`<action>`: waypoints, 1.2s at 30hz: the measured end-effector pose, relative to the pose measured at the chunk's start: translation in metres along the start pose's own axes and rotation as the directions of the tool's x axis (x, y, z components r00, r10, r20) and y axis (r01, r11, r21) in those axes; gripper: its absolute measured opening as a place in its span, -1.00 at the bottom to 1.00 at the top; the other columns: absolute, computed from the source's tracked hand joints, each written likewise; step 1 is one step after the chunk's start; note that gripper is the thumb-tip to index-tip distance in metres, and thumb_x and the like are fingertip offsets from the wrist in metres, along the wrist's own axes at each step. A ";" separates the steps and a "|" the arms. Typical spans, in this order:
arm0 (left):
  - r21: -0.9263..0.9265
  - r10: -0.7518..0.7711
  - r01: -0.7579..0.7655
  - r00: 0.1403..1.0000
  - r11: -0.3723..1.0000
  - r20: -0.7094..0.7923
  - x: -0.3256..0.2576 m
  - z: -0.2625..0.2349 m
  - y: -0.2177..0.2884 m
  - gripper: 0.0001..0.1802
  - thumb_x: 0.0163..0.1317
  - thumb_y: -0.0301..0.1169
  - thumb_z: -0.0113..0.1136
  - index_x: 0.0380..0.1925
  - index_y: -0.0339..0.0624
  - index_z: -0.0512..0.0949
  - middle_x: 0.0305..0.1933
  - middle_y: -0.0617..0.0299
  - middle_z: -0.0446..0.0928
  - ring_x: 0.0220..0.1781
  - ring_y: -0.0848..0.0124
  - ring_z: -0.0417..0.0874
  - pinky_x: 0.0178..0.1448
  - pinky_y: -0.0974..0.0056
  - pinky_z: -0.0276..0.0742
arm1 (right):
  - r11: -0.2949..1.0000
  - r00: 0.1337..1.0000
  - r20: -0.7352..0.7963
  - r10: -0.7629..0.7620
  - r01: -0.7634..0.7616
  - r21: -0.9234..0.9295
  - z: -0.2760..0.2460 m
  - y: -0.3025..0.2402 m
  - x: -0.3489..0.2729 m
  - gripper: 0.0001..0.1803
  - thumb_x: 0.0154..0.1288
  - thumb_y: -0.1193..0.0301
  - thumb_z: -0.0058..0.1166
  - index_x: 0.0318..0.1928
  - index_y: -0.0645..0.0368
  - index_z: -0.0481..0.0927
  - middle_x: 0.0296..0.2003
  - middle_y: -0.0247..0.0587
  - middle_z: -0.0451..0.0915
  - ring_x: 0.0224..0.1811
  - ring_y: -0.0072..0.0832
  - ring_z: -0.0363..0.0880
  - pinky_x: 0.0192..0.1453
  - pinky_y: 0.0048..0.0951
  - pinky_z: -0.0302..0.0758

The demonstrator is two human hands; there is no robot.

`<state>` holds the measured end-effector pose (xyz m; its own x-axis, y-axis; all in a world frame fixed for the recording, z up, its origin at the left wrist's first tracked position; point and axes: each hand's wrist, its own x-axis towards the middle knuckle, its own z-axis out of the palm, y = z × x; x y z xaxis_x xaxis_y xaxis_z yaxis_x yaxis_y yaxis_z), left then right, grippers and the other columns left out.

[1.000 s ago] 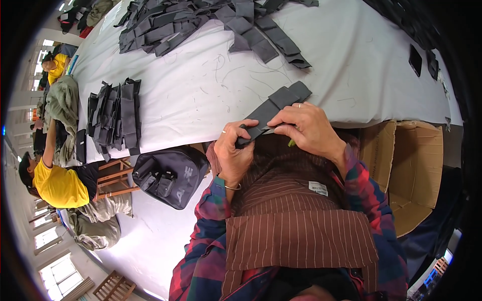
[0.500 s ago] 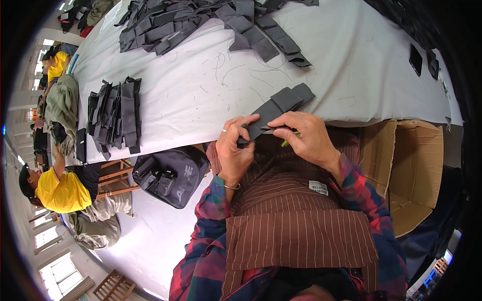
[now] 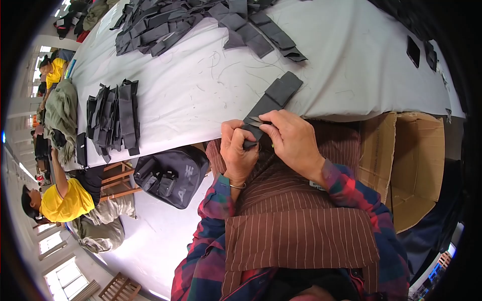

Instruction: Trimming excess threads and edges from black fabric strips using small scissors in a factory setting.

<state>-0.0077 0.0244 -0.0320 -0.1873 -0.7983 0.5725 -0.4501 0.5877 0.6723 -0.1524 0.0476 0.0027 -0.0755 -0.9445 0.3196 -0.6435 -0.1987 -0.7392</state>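
My left hand is closed on the near end of a dark grey folded fabric strip at the table's front edge. The strip's far end slants away to the right over the white cloth. Closed around small thread snips, my right hand presses close beside the left. The metal blades of the snips lie against the strip just past my left fingers. My right fingers hide most of their green handle.
On the white-covered table lie a heap of grey strips, a stack of strips and a dark phone-like slab. Below stand a black bag and a cardboard box. Two people in yellow tops work at left.
Both hands have shifted slightly; the right has come left and nearer the left hand. The snips' blades now show over the strip, and the strip points more steeply away.
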 end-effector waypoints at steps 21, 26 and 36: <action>-0.072 -0.086 0.081 0.994 0.994 -0.066 0.002 -0.006 -0.004 -0.65 -0.35 -0.79 0.27 -0.54 -0.22 0.40 -0.22 0.06 0.53 -0.26 0.20 0.60 -0.18 0.34 0.52 | 0.986 0.974 0.155 -0.165 0.165 0.013 -0.024 0.024 0.012 -0.86 0.16 0.38 0.20 -0.26 0.09 0.60 -0.38 -0.27 0.51 -0.34 -0.25 0.51 -0.27 -0.24 0.41; -0.102 -0.116 0.114 0.993 0.988 -0.018 0.002 -0.009 -0.004 -0.65 -0.28 -0.79 0.25 -0.54 -0.18 0.35 -0.16 0.07 0.55 -0.19 0.31 0.58 -0.13 0.39 0.46 | 0.989 0.964 0.221 -0.150 0.148 0.025 -0.037 0.020 0.015 -0.80 0.09 0.43 0.24 -0.22 0.08 0.62 -0.33 -0.26 0.43 -0.33 -0.25 0.48 -0.25 -0.27 0.39; -0.277 -0.117 0.143 0.987 0.950 0.108 0.006 -0.012 -0.006 -0.64 -0.24 -0.81 0.19 -0.52 -0.20 0.30 -0.19 0.05 0.61 -0.20 0.33 0.63 -0.14 0.39 0.51 | 0.958 0.903 0.320 -0.286 0.266 0.105 -0.042 0.026 0.028 -0.80 0.06 0.46 0.24 -0.23 0.06 0.64 -0.31 -0.28 0.45 -0.31 -0.26 0.46 -0.19 -0.32 0.36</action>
<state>0.0042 0.0176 -0.0275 -0.2265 -0.8711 0.4358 -0.2127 0.4809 0.8506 -0.2036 0.0269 0.0172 0.3596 -0.8799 0.3105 -0.5564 -0.4694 -0.6857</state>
